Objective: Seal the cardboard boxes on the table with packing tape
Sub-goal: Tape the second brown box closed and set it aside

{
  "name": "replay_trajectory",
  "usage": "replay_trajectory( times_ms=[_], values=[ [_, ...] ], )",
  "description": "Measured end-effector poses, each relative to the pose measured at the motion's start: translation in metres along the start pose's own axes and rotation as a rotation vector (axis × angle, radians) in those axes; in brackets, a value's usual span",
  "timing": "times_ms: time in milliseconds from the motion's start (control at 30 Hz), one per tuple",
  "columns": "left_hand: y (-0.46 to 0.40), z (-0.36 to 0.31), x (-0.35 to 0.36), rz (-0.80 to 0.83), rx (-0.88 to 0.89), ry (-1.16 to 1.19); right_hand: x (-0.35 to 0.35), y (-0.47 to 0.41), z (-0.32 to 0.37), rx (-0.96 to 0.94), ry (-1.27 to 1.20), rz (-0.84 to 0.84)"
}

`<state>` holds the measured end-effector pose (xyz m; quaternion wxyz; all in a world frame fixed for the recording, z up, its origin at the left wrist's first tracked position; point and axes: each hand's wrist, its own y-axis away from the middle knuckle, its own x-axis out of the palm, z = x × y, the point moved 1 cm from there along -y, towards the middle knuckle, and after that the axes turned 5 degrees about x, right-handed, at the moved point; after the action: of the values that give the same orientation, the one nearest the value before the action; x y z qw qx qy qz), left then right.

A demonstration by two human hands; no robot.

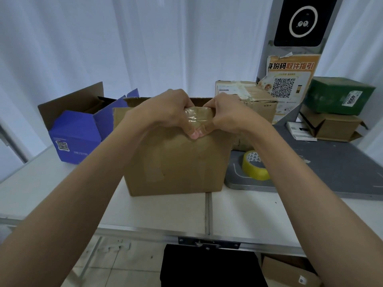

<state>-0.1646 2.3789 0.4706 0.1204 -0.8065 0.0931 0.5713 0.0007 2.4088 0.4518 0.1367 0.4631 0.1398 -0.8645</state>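
Head view, left hand [165,109] and right hand [224,112] pinching one tape strip [198,118] (clear) on one brown box [176,162], one tape roll [253,167].

Backdrop: white curtain [145,48] hanging in folds across the rear.
Upper right: black device [302,21] with a white ring and two eye-like dots, mounted on a grey post.
Below device: orange-and-white poster [290,79] with a QR code, edges torn.
Right surface: dark grey mat [331,168] with white corner marks.
On mat, rear: white booklet [300,131], lying flat.
Floor: pale tiles [116,266], scuffed.
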Motion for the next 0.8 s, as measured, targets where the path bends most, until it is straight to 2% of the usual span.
replay_trajectory(
  times_ms=[133,400,567,800],
  values=[
    [-0.003,-0.001,0.005,-0.039,0.014,0.050,-0.011,0.004,-0.006,-0.061,-0.067,0.115],
    [0.000,0.001,0.009,-0.120,0.019,0.085,-0.001,-0.001,-0.005,-0.011,-0.295,-0.076],
    [0.000,0.008,0.006,-0.189,0.077,0.194,-0.002,0.004,-0.012,-0.056,-0.339,-0.080],
    [-0.003,0.015,0.002,-0.190,0.117,0.296,0.001,0.003,-0.015,-0.070,-0.412,-0.131]
  ],
)
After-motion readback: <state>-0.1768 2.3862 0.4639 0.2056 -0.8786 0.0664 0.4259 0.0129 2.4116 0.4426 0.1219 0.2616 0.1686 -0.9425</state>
